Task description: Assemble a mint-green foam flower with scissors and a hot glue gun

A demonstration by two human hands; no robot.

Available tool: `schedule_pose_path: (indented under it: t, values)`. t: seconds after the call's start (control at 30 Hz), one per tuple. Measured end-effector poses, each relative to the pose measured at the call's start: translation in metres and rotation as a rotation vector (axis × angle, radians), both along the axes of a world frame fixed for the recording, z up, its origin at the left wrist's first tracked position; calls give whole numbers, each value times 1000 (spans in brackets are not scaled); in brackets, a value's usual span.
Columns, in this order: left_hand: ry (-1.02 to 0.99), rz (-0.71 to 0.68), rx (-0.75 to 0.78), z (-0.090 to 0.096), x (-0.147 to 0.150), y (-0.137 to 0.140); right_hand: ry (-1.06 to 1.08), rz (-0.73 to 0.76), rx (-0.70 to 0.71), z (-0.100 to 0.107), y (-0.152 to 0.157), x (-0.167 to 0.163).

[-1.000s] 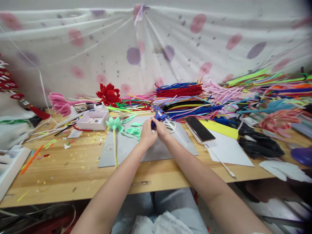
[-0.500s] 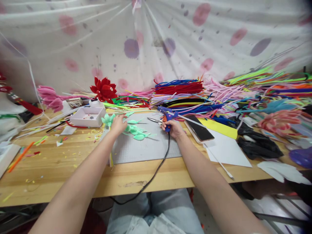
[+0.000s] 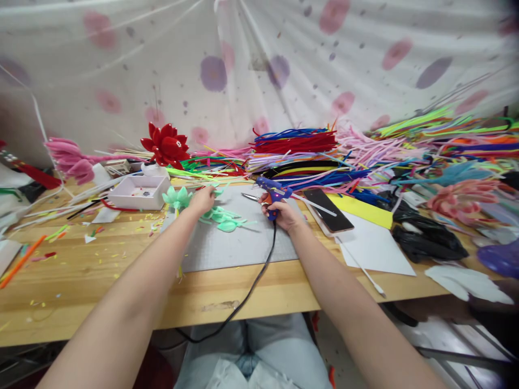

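Observation:
My right hand (image 3: 284, 212) is wrapped round a blue hot glue gun (image 3: 277, 190), with a pale glue stick (image 3: 320, 205) jutting from its back. Beside that hand, the pointed metal blades (image 3: 250, 196) of a tool reach left; its handle is mostly hidden. My left hand (image 3: 203, 201) is over the upper left of the grey cutting mat (image 3: 239, 254), fingers drawn together by a mint-green leaf (image 3: 221, 189); what they grip is hidden. A mint-green flower (image 3: 177, 198) lies just left of it, and mint-green leaves on stems (image 3: 227, 222) lie to its right.
A white box (image 3: 138, 193) and a red flower (image 3: 165, 145) stand behind on the left. Bundled pipe cleaners (image 3: 295, 143) line the back. A phone (image 3: 328, 209), yellow sheet (image 3: 367, 210) and black plastic bag (image 3: 430, 240) lie right. The gun's black cord (image 3: 251, 297) hangs over the table edge.
My left hand has shifted slightly towards the back of the mat, and its fingers have closed together. The right hand keeps its hold on the glue gun. The whole view has drifted slightly.

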State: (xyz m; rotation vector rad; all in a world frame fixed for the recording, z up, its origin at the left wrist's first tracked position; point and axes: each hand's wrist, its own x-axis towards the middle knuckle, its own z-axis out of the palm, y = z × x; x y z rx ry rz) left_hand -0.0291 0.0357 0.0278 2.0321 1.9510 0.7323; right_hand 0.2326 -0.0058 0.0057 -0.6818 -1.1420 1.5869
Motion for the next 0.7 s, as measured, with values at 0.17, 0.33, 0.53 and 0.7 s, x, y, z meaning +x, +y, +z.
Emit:
schedule_pose_path:
  t: [0.17, 0.33, 0.53, 0.7]
  values:
    - [-701, -1, -201, 10, 8, -28, -64, -65, -6, 0, 0, -6]
    - [-1066, -47, -257, 0, 21, -61, -270, -72, 30, 3, -6, -16]
    - [-1135, -134, -238, -9, 38, -75, -97, -217, 13, 14, -5, -44]
    - [-1161, -136, -299, -7, 41, -79, -218, -297, 45, 16, 0, -60]
